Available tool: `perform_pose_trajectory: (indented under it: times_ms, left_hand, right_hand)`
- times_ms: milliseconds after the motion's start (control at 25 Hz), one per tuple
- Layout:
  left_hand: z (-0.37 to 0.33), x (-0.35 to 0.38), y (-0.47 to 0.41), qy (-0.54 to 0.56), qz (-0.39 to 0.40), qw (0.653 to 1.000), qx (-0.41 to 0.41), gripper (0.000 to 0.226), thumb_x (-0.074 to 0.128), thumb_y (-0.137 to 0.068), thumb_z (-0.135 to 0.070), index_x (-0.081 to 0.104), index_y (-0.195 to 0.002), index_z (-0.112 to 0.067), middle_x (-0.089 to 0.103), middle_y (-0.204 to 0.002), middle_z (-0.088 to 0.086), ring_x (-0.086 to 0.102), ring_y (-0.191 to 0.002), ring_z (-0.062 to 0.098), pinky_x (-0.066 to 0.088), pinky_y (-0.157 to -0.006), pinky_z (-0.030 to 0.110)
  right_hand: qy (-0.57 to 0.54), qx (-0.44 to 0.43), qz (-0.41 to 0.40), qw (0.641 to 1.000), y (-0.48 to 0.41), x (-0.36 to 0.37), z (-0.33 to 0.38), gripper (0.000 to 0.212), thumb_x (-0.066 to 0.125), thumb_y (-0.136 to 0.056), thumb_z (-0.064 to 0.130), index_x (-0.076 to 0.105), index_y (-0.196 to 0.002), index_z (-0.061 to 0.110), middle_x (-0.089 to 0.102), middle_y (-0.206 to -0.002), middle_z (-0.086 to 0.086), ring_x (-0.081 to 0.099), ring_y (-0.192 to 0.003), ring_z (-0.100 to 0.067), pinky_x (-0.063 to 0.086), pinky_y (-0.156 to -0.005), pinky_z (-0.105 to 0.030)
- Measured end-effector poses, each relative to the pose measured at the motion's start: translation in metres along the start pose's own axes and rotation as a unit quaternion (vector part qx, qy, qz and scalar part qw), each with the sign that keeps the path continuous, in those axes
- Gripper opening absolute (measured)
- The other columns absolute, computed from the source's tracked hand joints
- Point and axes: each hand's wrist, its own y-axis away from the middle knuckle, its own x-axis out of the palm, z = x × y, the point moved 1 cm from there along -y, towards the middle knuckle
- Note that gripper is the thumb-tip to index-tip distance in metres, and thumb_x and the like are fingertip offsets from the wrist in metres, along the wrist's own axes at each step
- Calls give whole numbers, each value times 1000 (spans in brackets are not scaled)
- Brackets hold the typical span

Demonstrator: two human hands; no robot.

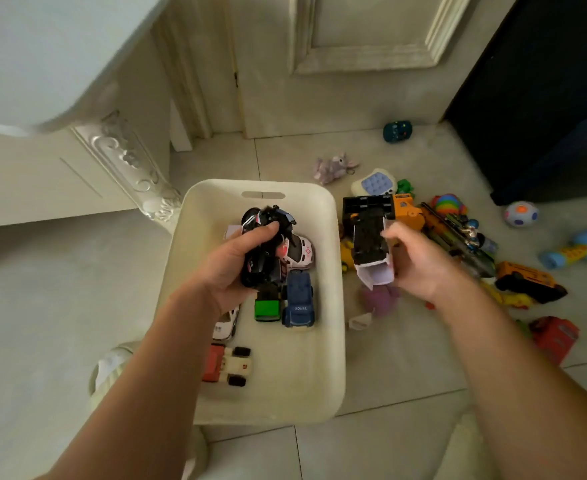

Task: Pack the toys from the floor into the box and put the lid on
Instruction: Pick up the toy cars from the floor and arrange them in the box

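Box (pixel 285 386) on the floor (pixel 406 372), toy cars (pixel 299 299) inside, more toys (pixel 527 282) scattered to its right.
I see my left hand (pixel 231 268), fingers curled round a black car (pixel 267 216), above the box; my right hand (pixel 420 263) grips a white truck (pixel 371 247) just beside it.

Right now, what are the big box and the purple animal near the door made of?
The box looks like moulded plastic, cream and matte: smooth walls, rounded corners, a cut-out handle slot. The purple animal looks like soft plush fabric, with a fuzzy outline and floppy limbs, though it is small and blurry.
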Motion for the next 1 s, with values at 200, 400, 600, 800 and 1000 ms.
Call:
perform_pose_trajectory:
  times_ms: [200, 400, 600, 800, 1000]
  left_hand:
    - [11, -35, 32, 34, -59, 998, -6, 50, 64, -86, -11, 51, -134, -18, 67, -88, 9, 65, -56, 12, 54, -51, 26]
    - [19, -71, 45, 23, -107, 994, -16, 52, 68, -84, -11, 51, -131, -23, 68, -96, 15, 64, -66, 18, 55, -55, 30]
    - [38, -87, 36, -77, -144, 985, -58, 54, 76, -79, -18, 51, -125, -29, 66, -111, 16, 66, -85, 28, 58, -60, 36]
    - [54, -95, 19, -151, -157, 970, -104, 62, 79, -75, -30, 44, -126, -29, 64, -111, 12, 67, -91, 28, 58, -61, 34]
    - [67, -98, 14, -230, -154, 948, -158, 62, 77, -65, -46, 59, -117, -16, 68, -103, 13, 67, -95, 31, 56, -90, 46]
  right_hand:
    - [114, -92, 110, 983, 31, 73, 21, 40, 61, -84, 14, 55, -121, 30, 72, -97, 0, 71, -84, -17, 56, -80, -37]
    - [673, 70, 33, 735, 11, 130, -74, 86, 77, -71, 35, 31, -143, 23, 52, -132, -9, 59, -110, -29, 55, -84, -38]
    - [770, 145, -21, 621, -19, 114, -167, 68, 51, -85, 23, 21, -146, 18, 32, -143, -17, 45, -125, -35, 47, -93, -41]
    - [768, 96, -52, 631, -24, 94, -195, 55, 50, -87, 16, 28, -137, 15, 32, -134, -16, 44, -120, -32, 46, -95, -36]
    - [763, 73, -65, 639, -32, 95, -189, 39, 39, -95, 11, 37, -133, 7, 42, -133, -17, 48, -119, -32, 45, -89, -38]
